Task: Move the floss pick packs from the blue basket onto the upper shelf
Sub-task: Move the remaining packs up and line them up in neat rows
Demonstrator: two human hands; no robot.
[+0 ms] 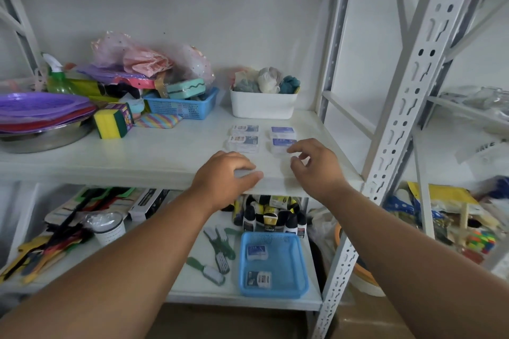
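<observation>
Both hands, left hand (225,173) and right hand (316,165), released at upper shelf (165,170) front edge; four floss pick packs (261,139) placed, two remain in blue basket (272,287).

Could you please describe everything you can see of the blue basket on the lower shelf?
The blue basket is a shallow rectangular tray that looks like plastic, with mesh walls, a mesh floor and a solid rim. It sits flat near the front edge of the lower shelf, right of the green-handled brushes and in front of some dark bottles. Two floss pick packs lie inside, one toward the back and one toward the front. Neither hand touches it.
</observation>
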